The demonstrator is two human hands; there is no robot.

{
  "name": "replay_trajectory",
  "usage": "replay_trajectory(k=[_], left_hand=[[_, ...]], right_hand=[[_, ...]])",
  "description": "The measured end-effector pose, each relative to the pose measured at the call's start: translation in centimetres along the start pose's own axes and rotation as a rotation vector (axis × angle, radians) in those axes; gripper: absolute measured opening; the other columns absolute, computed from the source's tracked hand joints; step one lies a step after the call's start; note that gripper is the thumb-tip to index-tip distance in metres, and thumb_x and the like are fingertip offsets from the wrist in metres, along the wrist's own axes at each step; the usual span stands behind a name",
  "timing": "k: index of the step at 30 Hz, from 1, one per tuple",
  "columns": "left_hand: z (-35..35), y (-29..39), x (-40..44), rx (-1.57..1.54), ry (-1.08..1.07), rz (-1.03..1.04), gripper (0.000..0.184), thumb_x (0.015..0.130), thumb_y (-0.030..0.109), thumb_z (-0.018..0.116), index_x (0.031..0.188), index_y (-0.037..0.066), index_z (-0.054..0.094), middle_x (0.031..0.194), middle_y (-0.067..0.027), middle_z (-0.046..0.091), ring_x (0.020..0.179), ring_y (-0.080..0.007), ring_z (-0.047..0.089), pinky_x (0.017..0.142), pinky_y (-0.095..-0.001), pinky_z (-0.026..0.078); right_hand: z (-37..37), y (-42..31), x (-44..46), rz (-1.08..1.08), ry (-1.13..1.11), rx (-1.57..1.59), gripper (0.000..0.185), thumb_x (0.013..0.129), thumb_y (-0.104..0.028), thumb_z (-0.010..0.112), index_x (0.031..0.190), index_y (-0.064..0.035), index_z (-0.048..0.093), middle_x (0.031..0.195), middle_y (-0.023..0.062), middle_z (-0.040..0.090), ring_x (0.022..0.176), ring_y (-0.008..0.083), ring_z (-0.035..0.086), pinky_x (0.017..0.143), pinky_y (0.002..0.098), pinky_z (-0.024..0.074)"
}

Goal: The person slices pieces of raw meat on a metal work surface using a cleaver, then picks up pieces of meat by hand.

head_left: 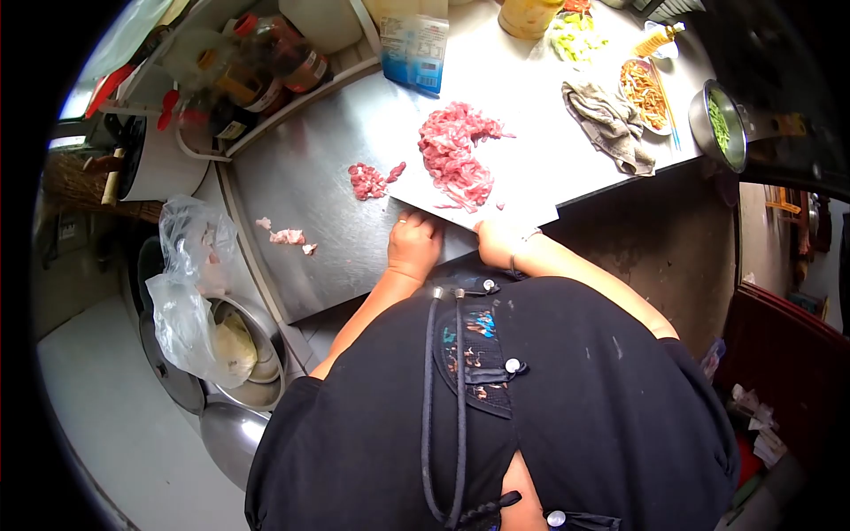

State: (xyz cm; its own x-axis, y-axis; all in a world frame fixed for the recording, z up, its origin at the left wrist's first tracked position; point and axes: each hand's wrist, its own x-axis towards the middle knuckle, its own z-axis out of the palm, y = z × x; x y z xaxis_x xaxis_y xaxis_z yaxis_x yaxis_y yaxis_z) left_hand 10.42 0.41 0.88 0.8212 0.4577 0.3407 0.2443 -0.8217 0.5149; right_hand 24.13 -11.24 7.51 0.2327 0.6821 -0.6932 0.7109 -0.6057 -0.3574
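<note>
A pile of sliced raw meat (pixel 453 150) lies on a white cutting board (pixel 531 211), whose surface is washed out by glare. My left hand (pixel 414 242) is closed at the board's near left edge, fingers curled against it and a ring on one finger. At the near edge further right, my right hand (pixel 501 242) grips the board, with a bracelet on the wrist. Both hands' fingertips are partly hidden. Left of the board, a smaller heap of chopped meat (pixel 367 181) sits on the metal counter (pixel 310 168). Pale meat scraps (pixel 288 237) lie nearer the counter's left edge.
A blue-and-white bag (pixel 414 55) stands behind the meat. A crumpled cloth (pixel 611 124), a dish of shredded food (pixel 645 93) and a metal bowl of green pieces (pixel 719 126) are rightward. Bottles (pixel 282 53) fill a rack. A plastic bag (pixel 190 292) hangs over bowls at left.
</note>
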Motion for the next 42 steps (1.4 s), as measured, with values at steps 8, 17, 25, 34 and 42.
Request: replay_trajectory(k=[8,17,25,34,42], left_hand=[[-0.8,0.4,0.5,0.004,-0.002,-0.021,0.010,0.068,0.008,0.066,0.078,0.009,0.066,0.083,-0.0070,0.061,0.079,-0.0291,0.056,0.068,-0.0376,0.049],[-1.3,0.9,3.8,-0.096,-0.068,0.031,0.014,0.072,0.007,0.067,0.086,0.009,0.065,0.089,-0.0066,0.061,0.084,-0.0274,0.058,0.076,-0.0357,0.048],[1.1,1.7,6.0,-0.073,-0.253,-0.126,0.024,0.070,0.005,0.065,0.093,0.006,0.064,0.093,-0.0111,0.060,0.088,-0.0297,0.059,0.079,-0.0368,0.049],[-3.3,-3.7,3.0,-0.112,-0.137,-0.324,0.017,0.079,0.010,0.062,0.095,0.007,0.065,0.089,-0.0098,0.064,0.070,-0.0211,0.062,0.067,-0.0309,0.050],[-5.2,-2.5,2.2,-0.123,-0.340,-0.400,0.017,0.080,0.012,0.063,0.094,0.005,0.067,0.087,-0.0114,0.065,0.073,-0.0195,0.063,0.067,-0.0287,0.049]], right_hand=[[1.0,2.6,-1.2,-0.030,0.073,0.028,0.024,0.080,-0.015,0.051,0.093,-0.0007,0.065,0.090,0.0222,0.064,0.086,0.0359,0.063,0.080,0.0429,0.0480],[0.3,6.5,-5.0,-0.092,0.439,0.519,0.023,0.082,-0.019,0.057,0.099,-0.0036,0.060,0.083,0.0219,0.063,0.078,0.0384,0.061,0.070,0.0429,0.0488],[1.4,7.3,-5.9,-0.040,0.409,0.415,0.025,0.082,-0.019,0.057,0.100,-0.0032,0.059,0.080,0.0237,0.062,0.077,0.0393,0.061,0.069,0.0440,0.0484],[-1.3,8.6,-7.3,-0.089,0.100,0.246,0.021,0.081,-0.021,0.055,0.095,-0.0075,0.064,0.083,0.0170,0.064,0.082,0.0344,0.062,0.073,0.0410,0.0483],[-2.7,6.0,-3.9,-0.143,0.070,0.002,0.025,0.083,-0.025,0.054,0.095,-0.0066,0.066,0.086,0.0188,0.065,0.085,0.0337,0.063,0.078,0.0405,0.0485]])
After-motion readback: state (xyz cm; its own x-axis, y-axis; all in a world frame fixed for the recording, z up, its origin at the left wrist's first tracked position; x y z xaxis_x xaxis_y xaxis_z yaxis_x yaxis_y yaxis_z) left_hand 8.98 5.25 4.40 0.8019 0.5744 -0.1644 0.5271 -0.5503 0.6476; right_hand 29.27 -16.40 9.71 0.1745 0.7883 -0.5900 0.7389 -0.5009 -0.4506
